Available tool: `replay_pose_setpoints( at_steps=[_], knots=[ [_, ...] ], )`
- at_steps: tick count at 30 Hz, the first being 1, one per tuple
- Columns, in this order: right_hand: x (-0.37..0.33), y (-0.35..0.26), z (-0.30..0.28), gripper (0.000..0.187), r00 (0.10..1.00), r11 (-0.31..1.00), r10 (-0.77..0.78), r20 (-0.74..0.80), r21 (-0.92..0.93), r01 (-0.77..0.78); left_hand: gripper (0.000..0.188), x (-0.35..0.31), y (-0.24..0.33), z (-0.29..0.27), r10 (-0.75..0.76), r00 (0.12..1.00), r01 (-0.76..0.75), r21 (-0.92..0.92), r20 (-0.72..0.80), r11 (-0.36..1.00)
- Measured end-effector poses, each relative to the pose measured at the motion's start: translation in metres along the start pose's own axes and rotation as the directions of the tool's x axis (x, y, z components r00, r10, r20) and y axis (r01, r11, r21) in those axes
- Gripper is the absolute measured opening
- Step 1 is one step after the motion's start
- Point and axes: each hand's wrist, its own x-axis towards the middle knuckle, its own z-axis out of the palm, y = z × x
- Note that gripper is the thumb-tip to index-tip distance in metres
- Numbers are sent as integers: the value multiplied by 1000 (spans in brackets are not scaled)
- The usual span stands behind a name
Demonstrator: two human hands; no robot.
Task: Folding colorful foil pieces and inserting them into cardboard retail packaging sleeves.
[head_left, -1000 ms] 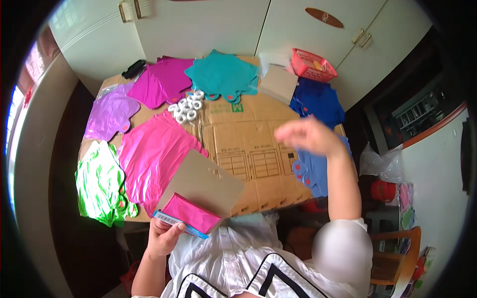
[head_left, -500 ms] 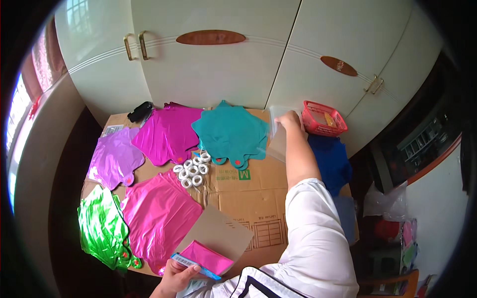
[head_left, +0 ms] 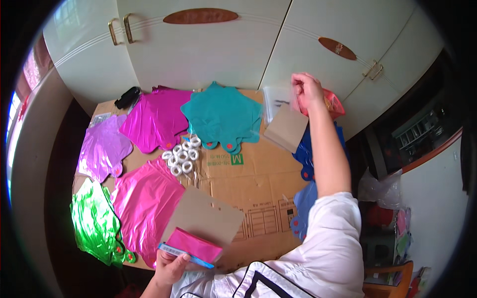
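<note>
A pink-and-grey packet (head_left: 194,244), lower centre, is clamped by its blue edge in the left hand (head_left: 172,267); well apart, upper right, the right hand (head_left: 307,90) curls, grip unclear.

Pale, glossy cabinet doors (head_left: 213,54) are spanning the background, bearing curved brass-coloured handles (head_left: 127,29) and two brown oval plaques (head_left: 200,16); towards the right, a crumpled transparent plastic bag (head_left: 380,189) is showing above a brown wooden chair (head_left: 407,279)
</note>
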Motion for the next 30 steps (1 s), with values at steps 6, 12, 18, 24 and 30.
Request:
replay_pose_setpoints(
  at_steps=[6, 12, 18, 24, 30],
  knots=[
    [-244, 30, 64, 14, 903, 856, 249, 349, -515, -37, 8, -26, -8, -7, 161, 983, -160, 11, -89, 987],
    [-348, 64, 70, 16, 915, 631, 203, 349, -761, 151, 16, -62, -30, 7, 70, 993, -75, -46, -100, 996],
    [-451, 25, 45, 31, 904, 886, 267, 334, -453, -94, 18, -71, -73, 19, -24, 999, 20, -92, -39, 996],
    [-570, 81, 52, 28, 838, 829, 515, 180, 143, -540, 16, -89, -109, 36, -348, 936, 351, -246, 60, 903],
    [-588, 102, 46, 19, 889, 886, 458, 17, 68, -458, 22, -96, -121, 22, -509, 861, 505, 102, 11, 857]
  ],
)
